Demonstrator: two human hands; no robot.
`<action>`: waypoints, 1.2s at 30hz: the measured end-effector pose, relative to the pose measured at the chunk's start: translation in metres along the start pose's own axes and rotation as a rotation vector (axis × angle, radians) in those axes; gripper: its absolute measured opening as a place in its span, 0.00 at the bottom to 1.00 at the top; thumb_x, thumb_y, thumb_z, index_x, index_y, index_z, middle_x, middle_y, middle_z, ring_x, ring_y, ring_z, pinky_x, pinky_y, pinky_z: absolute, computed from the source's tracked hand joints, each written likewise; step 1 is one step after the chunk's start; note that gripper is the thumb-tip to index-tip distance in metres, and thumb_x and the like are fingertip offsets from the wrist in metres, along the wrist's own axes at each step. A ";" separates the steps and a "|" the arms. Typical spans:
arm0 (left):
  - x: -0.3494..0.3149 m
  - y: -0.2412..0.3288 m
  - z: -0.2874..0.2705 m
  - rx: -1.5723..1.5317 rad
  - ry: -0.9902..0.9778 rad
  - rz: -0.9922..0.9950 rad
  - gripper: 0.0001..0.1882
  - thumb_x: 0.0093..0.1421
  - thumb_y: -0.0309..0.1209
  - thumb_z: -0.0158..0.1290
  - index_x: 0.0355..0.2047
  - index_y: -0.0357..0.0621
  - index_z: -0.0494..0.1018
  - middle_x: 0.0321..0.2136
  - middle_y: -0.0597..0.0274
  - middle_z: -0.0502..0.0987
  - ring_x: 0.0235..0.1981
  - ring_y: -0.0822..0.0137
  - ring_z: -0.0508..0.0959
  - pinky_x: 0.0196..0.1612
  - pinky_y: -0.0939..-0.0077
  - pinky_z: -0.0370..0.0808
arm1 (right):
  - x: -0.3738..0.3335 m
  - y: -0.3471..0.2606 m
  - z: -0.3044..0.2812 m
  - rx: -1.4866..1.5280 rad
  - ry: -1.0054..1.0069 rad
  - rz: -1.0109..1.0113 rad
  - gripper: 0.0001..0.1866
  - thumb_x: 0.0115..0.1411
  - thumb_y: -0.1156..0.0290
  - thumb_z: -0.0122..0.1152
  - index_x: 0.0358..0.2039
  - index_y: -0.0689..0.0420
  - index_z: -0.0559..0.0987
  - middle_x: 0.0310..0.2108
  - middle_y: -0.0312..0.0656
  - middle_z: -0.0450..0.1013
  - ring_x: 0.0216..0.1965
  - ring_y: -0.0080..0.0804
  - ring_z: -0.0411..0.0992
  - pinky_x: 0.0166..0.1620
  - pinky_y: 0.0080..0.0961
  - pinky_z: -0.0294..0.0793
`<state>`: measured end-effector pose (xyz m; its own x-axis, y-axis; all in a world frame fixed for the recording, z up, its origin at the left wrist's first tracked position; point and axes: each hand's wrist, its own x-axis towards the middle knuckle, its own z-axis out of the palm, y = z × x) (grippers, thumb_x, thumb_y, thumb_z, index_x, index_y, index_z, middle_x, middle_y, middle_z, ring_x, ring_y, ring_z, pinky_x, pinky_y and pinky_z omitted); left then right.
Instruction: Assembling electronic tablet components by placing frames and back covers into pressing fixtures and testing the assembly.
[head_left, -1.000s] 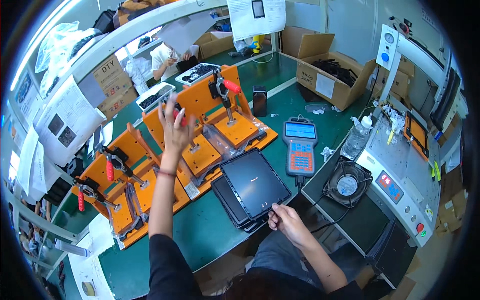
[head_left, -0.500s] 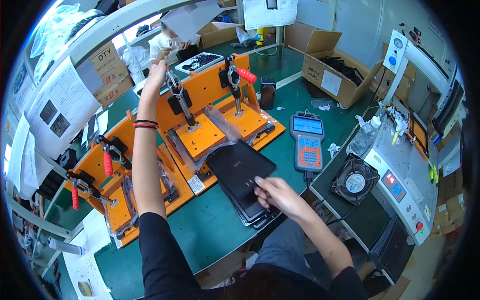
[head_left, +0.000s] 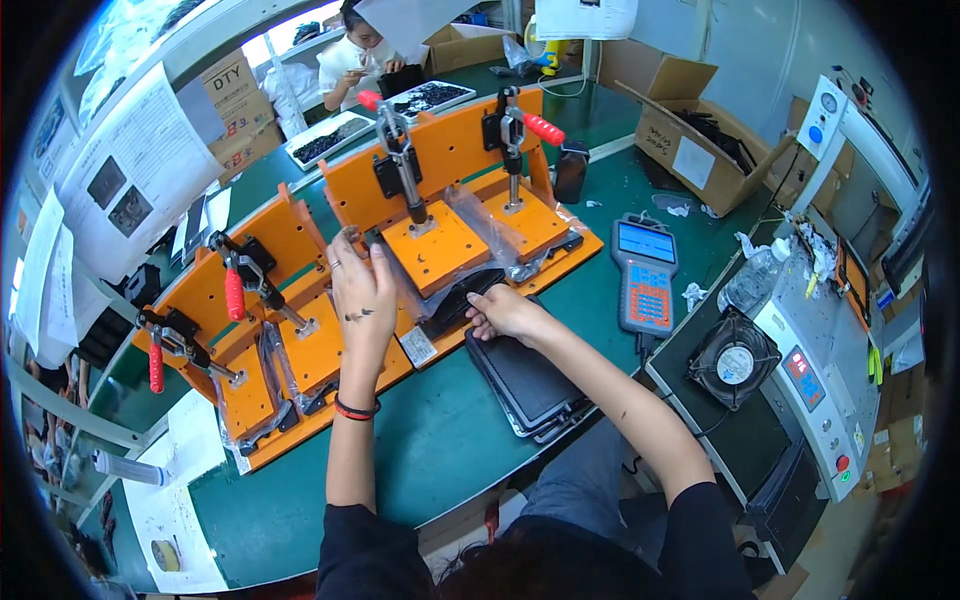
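At frame centre the left hand (head_left: 362, 300) lies spread on the orange toggle-clamp press fixture (head_left: 440, 245) while the right hand (head_left: 503, 313), fingers curled, slides a flat black panel (head_left: 462, 297) beneath its plate — misseated, it could jam or pinch fingertips.

Factory assembly bench: orange clamp jigs (head_left: 440, 200), cardboard boxes (head_left: 700, 150).

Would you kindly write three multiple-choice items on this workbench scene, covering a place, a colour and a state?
1. Where does the handheld controller lie?
A. right of the orange fixture
B. inside the cardboard box
C. on the fan

2. What colour are the clamp handle grips?
A. blue
B. red
C. white

3. What is the right hand doing?
A. hanging in the air
B. gripping the controller
C. resting on the stack of dark flat panels

Answers: A, it lies on the green table beside the fixture; B, the grips are red; C, its fingers lie on the stack's top edge.
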<state>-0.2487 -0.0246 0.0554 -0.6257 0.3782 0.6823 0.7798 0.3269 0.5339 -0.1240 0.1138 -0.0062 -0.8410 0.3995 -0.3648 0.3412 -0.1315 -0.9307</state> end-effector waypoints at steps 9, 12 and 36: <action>0.004 -0.025 -0.003 0.113 -0.600 -0.370 0.31 0.62 0.47 0.39 0.51 0.26 0.60 0.38 0.34 0.73 0.43 0.37 0.71 0.50 0.57 0.67 | 0.004 -0.016 -0.004 -0.421 -0.029 -0.088 0.16 0.60 0.66 0.54 0.26 0.70 0.74 0.20 0.41 0.72 0.17 0.27 0.72 0.22 0.20 0.74; 0.003 -0.038 0.001 -0.002 -0.782 -0.433 0.28 0.62 0.47 0.41 0.43 0.27 0.68 0.32 0.39 0.76 0.37 0.43 0.76 0.44 0.60 0.71 | -0.006 -0.020 -0.006 -0.077 -0.074 -0.170 0.18 0.58 0.64 0.58 0.34 0.70 0.71 0.28 0.42 0.71 0.29 0.26 0.74 0.31 0.17 0.74; -0.003 -0.029 0.016 -0.191 -0.532 -0.376 0.15 0.59 0.35 0.47 0.31 0.31 0.70 0.25 0.48 0.72 0.30 0.54 0.73 0.36 0.64 0.68 | -0.029 -0.008 -0.016 0.572 0.045 -0.251 0.11 0.59 0.73 0.54 0.35 0.71 0.71 0.33 0.44 0.71 0.34 0.27 0.73 0.41 0.19 0.75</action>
<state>-0.2700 -0.0218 0.0298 -0.7424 0.6590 0.1204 0.4663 0.3794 0.7991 -0.0954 0.1180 0.0121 -0.8437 0.5173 -0.1435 -0.1533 -0.4884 -0.8591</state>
